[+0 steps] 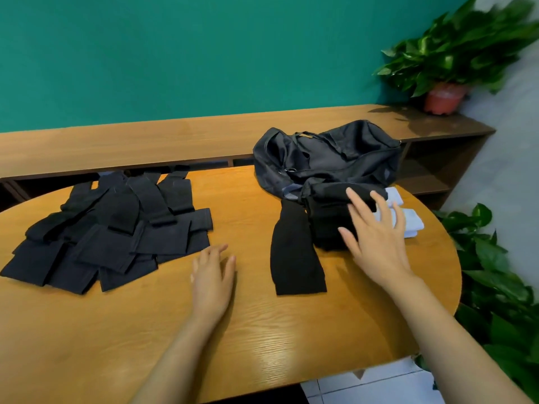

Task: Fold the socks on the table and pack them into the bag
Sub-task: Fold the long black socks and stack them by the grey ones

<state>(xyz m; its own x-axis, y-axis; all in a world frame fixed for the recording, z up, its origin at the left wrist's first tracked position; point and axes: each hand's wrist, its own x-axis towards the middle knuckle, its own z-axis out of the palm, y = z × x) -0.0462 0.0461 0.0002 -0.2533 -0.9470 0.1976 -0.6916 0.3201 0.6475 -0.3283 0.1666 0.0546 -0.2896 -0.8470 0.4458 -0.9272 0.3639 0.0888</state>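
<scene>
I judge a careless sweep could topple the folded dark stack (326,231) and undo its folds. My left hand (213,275) lies flat and empty on the table (262,345). My right hand (376,237), fingers spread, grasps nothing above the stack, just before the bag (326,158). Loose socks (110,228) lie left.

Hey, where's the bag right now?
In the head view, the bag lies on the far right of the table, against the wooden shelf, just behind the stacked black socks under the right hand.
</scene>
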